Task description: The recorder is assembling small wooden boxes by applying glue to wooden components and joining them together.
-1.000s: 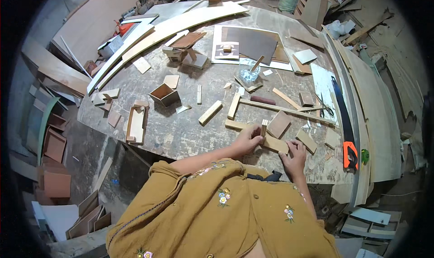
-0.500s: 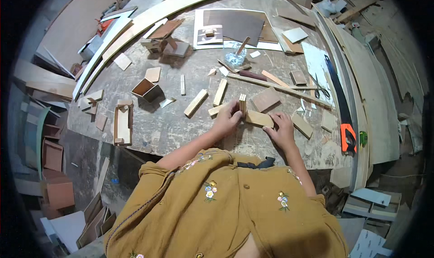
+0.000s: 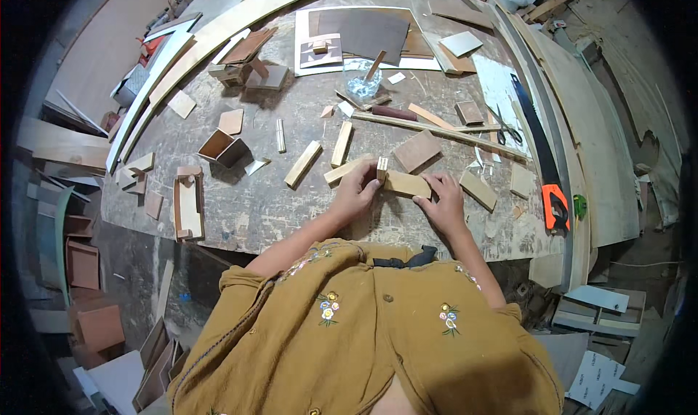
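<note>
My left hand [image 3: 355, 195] is closed on a small wooden block [image 3: 382, 169] that stands upright, its layered end facing up. A flat rectangular piece of wood [image 3: 407, 184] meets the block's right side. My right hand [image 3: 443, 202] grips that piece at its right end, thumb in front and fingers behind. Whether the two pieces are fixed together I cannot tell. Just beyond my left hand lie several pale wooden blocks [image 3: 302, 164]. Another block [image 3: 478, 190] rests to the right of my right hand, and a brown rectangular board [image 3: 417, 151] lies behind the held pieces.
Long wooden strips [image 3: 443, 133] cross the worn workbench [image 3: 254, 204]. Scissors [image 3: 507, 128] and an orange-handled handsaw [image 3: 554, 208] lie at the right. A bag-lined cup [image 3: 362, 86] holds a stick. Small wooden boxes [image 3: 224, 150] and a tray-like piece [image 3: 190, 210] sit left.
The whole view has shifted slightly, so the bench items appear further left. The upright block looks a little lower against the flat piece. Both hands keep their hold.
</note>
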### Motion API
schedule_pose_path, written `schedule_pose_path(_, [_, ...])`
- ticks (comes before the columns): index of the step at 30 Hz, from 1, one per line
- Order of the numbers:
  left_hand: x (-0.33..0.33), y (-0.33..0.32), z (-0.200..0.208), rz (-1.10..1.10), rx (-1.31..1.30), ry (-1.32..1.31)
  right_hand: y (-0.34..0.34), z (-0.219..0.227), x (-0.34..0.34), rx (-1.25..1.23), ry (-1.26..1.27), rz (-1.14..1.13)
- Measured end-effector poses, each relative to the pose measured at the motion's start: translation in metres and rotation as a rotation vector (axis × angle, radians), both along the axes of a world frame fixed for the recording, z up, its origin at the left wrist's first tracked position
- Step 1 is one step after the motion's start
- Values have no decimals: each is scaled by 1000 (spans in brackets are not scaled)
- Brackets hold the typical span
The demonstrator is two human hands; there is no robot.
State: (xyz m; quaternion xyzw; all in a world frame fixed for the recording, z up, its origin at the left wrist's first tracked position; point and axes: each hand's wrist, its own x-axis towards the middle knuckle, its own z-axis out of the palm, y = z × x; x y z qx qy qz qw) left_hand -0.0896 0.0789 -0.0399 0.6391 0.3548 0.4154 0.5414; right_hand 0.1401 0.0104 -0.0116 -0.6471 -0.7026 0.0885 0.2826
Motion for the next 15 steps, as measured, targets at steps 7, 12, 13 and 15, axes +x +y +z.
schedule_pose_path(7, [-1, 1, 9, 23, 85, 118, 0, -2, -1, -11, -10, -30])
schedule_pose_path(12, [-1, 4, -4, 33, 68, 101, -2, -6, -4, -7, 6, -52])
schedule_pose_path(13, [-1, 3, -3, 35, 86, 116, -2, -5, -4, -13, 0, -48])
schedule_pose_path(15, [1, 4, -4, 20, 63, 73, -1, -5, -3, -10, 5, -45])
